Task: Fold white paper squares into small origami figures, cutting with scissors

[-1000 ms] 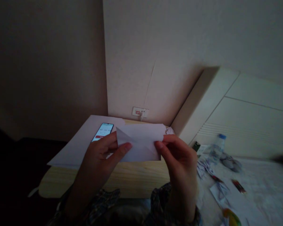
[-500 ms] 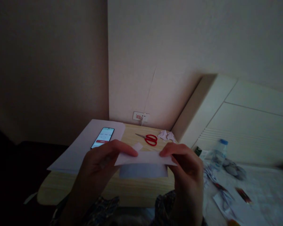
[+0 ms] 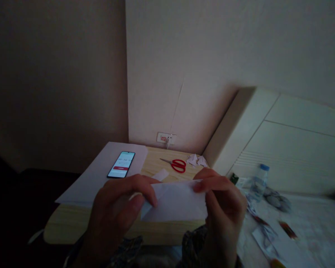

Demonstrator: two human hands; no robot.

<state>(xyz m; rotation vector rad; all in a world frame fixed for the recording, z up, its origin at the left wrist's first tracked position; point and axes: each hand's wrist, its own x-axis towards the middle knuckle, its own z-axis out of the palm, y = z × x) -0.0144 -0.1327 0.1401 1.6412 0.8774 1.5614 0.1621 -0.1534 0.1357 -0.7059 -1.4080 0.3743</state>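
A folded sheet of white paper is held up over the front of the small wooden table. My left hand grips its left end, the index finger lying on a slanting fold there. At the other end, my right hand pinches the upper right corner between bent fingers. Behind the held sheet a narrow paper strip lies on the table. Scissors with red handles rest farther back, apart from both hands.
A lit phone lies on a stack of white paper at the left. Small folded paper pieces sit at the table's back right corner. Beside the table, a bed carries a blue-capped bottle and scattered papers. A wall socket is behind.
The paper has turned so that its broad face shows instead of a folded-over top edge. My left fingers have shifted from the top edge onto its left end.
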